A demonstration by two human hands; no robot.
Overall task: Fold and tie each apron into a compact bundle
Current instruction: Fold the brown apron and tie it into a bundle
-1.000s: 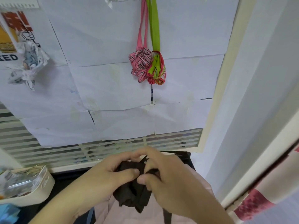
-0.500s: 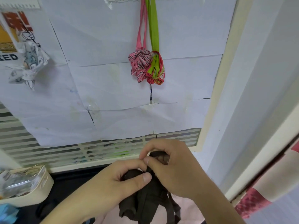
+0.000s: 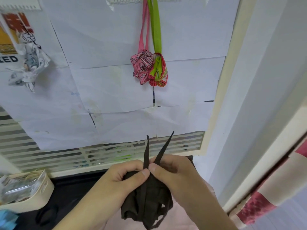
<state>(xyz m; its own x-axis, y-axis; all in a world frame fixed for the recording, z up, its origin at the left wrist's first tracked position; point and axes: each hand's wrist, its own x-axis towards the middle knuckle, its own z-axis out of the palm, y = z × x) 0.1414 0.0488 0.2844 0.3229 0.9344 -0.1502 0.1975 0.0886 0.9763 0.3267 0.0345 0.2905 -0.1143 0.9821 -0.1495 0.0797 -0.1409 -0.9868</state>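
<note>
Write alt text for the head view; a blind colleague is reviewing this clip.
Two hands, the left hand and right hand, grip a bunched dark brown apron, its two strap ends sticking up between the thumbs. On the papered wall behind hang a pink bundle and a green bundle.

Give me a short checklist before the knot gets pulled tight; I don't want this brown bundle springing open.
1. Left hand grips the brown apron bundle: ok.
2. Right hand pinches at the strap crossing: ok.
3. Both strap ends stick up free above the grip: ok.
4. Knot already formed under the thumbs: cannot tell.
5. Bundle compact: not ok, loose loops hang at its lower edge.
</note>
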